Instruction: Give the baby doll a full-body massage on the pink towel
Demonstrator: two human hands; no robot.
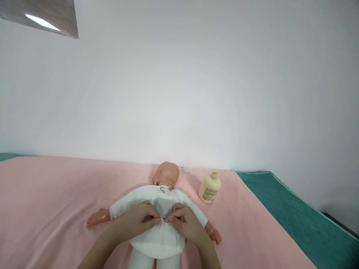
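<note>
A baby doll [165,239] with a white cloth body lies with its bare, smooth head away from me and both arms spread. My left hand [140,220] is closed in a pinch on the white cloth at the middle of its torso. From the other side, my right hand [183,220] pinches the same cloth, its fingertips almost touching those of the left. Just beyond my fingers a grey patch [164,206] shows in an opening of the cloth. A dark curved thread lies near the doll's neck. What exactly sits between my fingertips is too small to make out.
A cream-coloured bottle [209,188] with a printed label stands right of the doll's head. Beneath them spreads a pink sheet [56,198], over a green surface [303,209] at the right. A white wall [168,82] rises behind. A shiny panel [42,16] hangs upper left.
</note>
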